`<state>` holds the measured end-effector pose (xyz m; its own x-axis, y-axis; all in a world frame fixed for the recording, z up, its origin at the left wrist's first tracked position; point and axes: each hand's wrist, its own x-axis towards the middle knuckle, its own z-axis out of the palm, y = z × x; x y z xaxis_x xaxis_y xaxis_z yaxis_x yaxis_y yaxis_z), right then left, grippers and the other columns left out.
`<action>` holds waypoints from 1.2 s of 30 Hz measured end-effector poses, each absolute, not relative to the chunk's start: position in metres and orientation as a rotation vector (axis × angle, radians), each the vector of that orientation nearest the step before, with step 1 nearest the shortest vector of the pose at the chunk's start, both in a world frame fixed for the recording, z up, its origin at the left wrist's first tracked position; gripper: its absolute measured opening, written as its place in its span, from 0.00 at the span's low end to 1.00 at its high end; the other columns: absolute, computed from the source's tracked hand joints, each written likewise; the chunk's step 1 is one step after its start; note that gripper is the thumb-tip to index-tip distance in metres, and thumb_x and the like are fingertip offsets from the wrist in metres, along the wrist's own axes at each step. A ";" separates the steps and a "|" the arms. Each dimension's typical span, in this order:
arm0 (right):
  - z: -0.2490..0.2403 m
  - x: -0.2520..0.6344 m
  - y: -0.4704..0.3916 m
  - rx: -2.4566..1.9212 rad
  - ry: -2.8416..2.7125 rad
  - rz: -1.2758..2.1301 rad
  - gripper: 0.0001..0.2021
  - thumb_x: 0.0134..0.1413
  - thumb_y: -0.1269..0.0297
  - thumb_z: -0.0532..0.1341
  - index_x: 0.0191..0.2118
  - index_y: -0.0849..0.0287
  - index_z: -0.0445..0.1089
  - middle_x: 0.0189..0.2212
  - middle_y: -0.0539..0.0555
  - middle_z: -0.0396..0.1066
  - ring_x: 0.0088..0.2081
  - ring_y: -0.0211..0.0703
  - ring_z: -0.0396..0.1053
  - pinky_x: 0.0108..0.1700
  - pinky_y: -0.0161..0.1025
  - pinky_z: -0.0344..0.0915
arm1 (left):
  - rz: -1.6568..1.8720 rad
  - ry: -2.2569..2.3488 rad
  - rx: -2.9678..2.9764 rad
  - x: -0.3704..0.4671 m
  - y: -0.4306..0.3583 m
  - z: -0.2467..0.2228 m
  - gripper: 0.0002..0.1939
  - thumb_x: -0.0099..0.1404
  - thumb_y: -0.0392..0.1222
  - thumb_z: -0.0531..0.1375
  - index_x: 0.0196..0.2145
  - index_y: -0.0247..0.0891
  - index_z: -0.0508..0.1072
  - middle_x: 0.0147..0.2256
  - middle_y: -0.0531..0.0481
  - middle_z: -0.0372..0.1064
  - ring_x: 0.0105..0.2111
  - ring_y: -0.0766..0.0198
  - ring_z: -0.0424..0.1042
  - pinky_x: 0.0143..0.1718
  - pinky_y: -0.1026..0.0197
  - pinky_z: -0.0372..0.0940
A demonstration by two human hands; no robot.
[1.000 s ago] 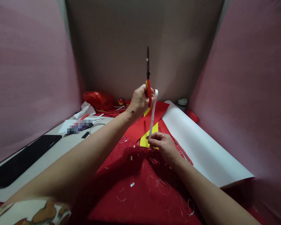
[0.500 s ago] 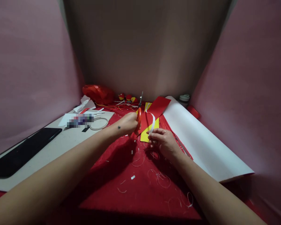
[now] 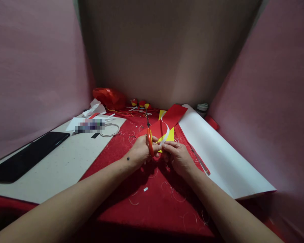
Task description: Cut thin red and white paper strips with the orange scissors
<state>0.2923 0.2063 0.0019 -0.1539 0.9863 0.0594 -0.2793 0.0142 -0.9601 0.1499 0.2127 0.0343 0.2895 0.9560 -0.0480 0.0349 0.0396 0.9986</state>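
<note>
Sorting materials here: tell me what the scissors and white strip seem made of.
Scissors: smooth, evenly orange handles, probably plastic; thin dark blades, likely metal. White strip: matte, thin, bending in a soft curve; perhaps paper or fabric tape, unclear which.

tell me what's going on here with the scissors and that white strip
A person's left hand holds orange-handled scissors, blades pointing away. The right hand pinches the near end of a curling white strip. The fingertips come close together. Just beyond, a red sheet lies across a yellow sheet.
</note>
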 end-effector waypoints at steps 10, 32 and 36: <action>0.011 0.299 0.213 -0.839 -0.889 1.454 0.07 0.40 0.67 0.66 0.27 0.61 0.67 0.19 0.46 0.65 0.18 0.31 0.60 0.21 0.31 0.56 | 0.785 1.162 1.379 0.152 0.204 0.040 0.10 0.51 0.30 0.58 0.32 0.34 0.63 0.15 0.58 0.63 0.14 0.73 0.59 0.16 0.69 0.51; 0.014 0.295 0.206 -0.877 -1.010 1.476 0.11 0.37 0.71 0.65 0.31 0.61 0.67 0.22 0.48 0.68 0.21 0.36 0.67 0.23 0.34 0.64 | 0.715 1.158 1.543 0.147 0.203 0.042 0.08 0.54 0.41 0.58 0.29 0.35 0.64 0.18 0.56 0.62 0.16 0.72 0.58 0.19 0.67 0.51; 0.019 0.297 0.206 -0.867 -0.975 1.401 0.11 0.37 0.72 0.65 0.32 0.61 0.67 0.22 0.48 0.68 0.23 0.36 0.67 0.26 0.36 0.65 | 0.673 1.251 1.898 0.134 0.210 0.030 0.06 0.56 0.42 0.54 0.32 0.38 0.61 0.23 0.54 0.64 0.21 0.68 0.62 0.22 0.66 0.53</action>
